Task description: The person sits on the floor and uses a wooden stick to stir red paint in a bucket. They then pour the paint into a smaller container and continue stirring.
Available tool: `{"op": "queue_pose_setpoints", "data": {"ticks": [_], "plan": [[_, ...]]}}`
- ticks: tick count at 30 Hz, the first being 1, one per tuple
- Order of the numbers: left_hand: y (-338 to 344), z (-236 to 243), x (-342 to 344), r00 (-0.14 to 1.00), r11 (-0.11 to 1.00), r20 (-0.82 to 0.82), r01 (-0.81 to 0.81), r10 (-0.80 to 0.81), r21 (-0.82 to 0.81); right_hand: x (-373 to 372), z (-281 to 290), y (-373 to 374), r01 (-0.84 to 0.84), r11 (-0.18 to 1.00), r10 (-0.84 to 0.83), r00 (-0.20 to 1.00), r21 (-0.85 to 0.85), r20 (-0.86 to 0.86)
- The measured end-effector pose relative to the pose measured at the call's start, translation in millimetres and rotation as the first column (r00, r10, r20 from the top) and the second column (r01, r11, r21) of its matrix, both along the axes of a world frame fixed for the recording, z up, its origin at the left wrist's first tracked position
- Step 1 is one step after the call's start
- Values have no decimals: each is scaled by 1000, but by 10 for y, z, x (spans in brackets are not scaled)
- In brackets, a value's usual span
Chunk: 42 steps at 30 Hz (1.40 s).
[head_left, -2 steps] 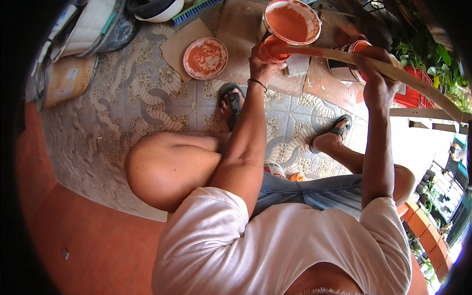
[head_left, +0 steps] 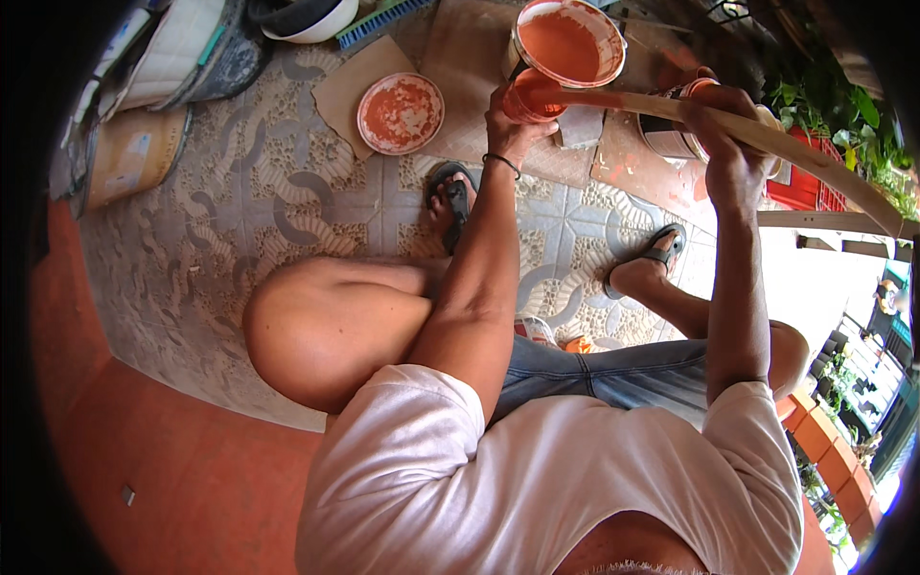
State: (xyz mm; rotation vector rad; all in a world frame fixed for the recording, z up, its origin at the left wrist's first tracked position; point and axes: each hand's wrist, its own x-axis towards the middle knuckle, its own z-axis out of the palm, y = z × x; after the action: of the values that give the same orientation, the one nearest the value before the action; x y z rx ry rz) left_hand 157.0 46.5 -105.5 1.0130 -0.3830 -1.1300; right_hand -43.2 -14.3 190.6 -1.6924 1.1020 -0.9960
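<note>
My left hand (head_left: 508, 125) is closed round a small red paint container (head_left: 532, 96), tilted just below a larger pale bucket (head_left: 565, 43) of orange-red paint. My right hand (head_left: 730, 144) grips a long wooden stick (head_left: 805, 153), whose paint-coloured far end reaches over the small container; whether it dips inside is hard to tell. Behind my right hand is another paint can (head_left: 659, 134) with a dark label, partly hidden. A round, paint-smeared lid (head_left: 400, 114) lies on cardboard left of my left hand.
Cardboard (head_left: 465, 57) covers part of the patterned tile floor (head_left: 326, 201). Stacked containers (head_left: 144, 144), bowls (head_left: 302, 19) and a blue brush (head_left: 379, 21) lie at upper left. A red crate (head_left: 815, 182) and plants (head_left: 862, 105) are at right, beside a wooden bar (head_left: 815, 220).
My right hand and the stick have shifted very slightly toward the left. My left hand and the small container look the same.
</note>
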Motion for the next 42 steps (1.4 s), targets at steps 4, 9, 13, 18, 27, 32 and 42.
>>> {"op": "queue_pose_setpoints", "data": {"ticks": [4,9,13,18,27,32,42], "plan": [[-22,-56,-25,999,998,32,-45,43,51,170,63,-105,-275,953,244,945,-127,-218],[-97,-90,-8,996,998,52,-69,69,-9,181,74,-222,-506,814,365,828,-286,-425],[-79,15,5,992,999,126,3,-9,50,93,95,-257,-648,724,463,711,-237,-529],[-26,165,-32,1000,998,-25,1,1,61,-54,275,-302,-632,770,489,677,-94,-550],[-66,35,-23,998,999,56,-22,19,45,-39,700,-451,-590,795,484,756,-139,-440],[-89,-55,-20,994,1000,111,15,-15,2,123,311,-301,-446,892,401,857,-77,-323],[-58,99,-28,999,999,53,7,-9,36,82,134,-195,-288,931,234,942,-222,-242]]}}
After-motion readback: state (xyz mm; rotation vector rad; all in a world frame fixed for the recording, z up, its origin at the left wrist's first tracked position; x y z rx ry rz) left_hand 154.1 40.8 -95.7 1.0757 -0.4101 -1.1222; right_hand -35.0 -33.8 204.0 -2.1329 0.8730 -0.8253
